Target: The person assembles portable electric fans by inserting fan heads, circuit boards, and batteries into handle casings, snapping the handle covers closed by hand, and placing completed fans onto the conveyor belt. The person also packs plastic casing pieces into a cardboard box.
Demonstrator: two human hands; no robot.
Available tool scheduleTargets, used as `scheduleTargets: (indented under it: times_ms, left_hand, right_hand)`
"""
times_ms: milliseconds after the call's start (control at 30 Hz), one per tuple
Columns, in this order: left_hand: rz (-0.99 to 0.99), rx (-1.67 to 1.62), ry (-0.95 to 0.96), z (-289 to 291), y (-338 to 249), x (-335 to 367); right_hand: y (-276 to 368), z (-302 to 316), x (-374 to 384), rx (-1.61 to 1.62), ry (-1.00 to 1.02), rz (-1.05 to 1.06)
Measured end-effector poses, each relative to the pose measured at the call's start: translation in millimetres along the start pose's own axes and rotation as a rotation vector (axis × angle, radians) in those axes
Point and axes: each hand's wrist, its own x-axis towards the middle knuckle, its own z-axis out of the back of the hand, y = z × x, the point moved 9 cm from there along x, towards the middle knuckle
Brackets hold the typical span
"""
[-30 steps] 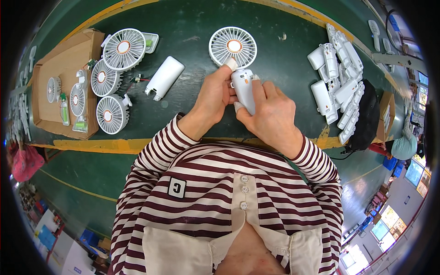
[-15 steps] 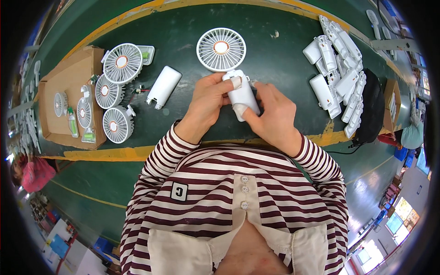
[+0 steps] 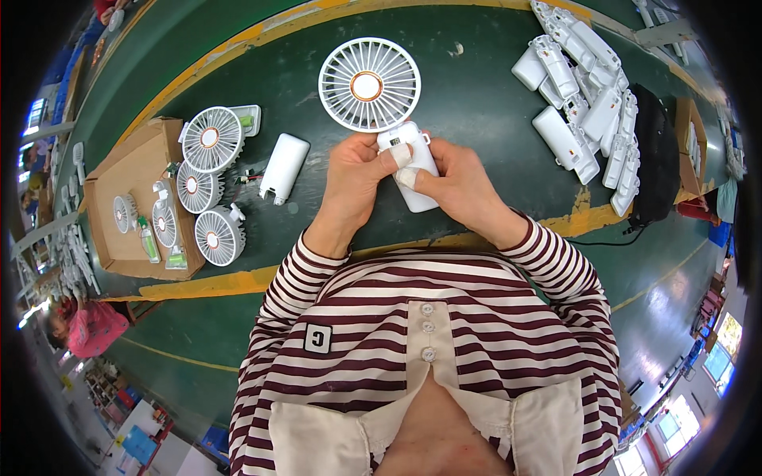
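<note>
Left hand [image 3: 355, 170] and right hand [image 3: 460, 178] grip the white handle [image 3: 425, 161] from both sides, just below the fan head [image 3: 366, 86], presumably for steadiness

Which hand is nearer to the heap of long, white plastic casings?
Right: the right hand is to the left of the heap, not touching it; the left hand is farther left.

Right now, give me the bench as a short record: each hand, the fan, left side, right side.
Left hand: gripping the white handle, thumb on its face
Right hand: gripping the same handle, thumb on its face
Fan head: grille up, at the handle's far end
Left side: loose white casing; cardboard box with fans inside and alongside
Right side: pile of white casings
</note>
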Motion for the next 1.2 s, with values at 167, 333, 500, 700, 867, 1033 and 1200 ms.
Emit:
scheduleTargets:
  times_ms: [167,333,500,700,867,1033,1200]
  left_hand:
    - [-0.008,0.000,0.015,-7,1,0]
    - [-0.042,0.026,-0.019,-8,2,3]
    - [-0.006,0.007,-0.031,-10,-5,12]
    - [-0.033,0.247,-0.143,-5,-82,57]
    - [-0.252,0.844,-0.491,88,-183,154]
    - [-0.278,1.399,-0.898,139,-234,228]
    - [-0.359,1.393,-0.853,209,-266,254]
  right_hand:
    - [1,6,-2,-0.029,-0.073,0.053]
    - [2,12,0,-0.088,-0.124,0.081]
    - [8,13,10,0.007,-0.058,0.115]
    - [6,6,28,0.438,0.049,0.199]
    - [23,7,12,-0.230,-0.230,0.654]
    - [22,17,14,-0.247,-0.299,0.686]
    - [29,-1,16,-0.235,-0.245,0.698]
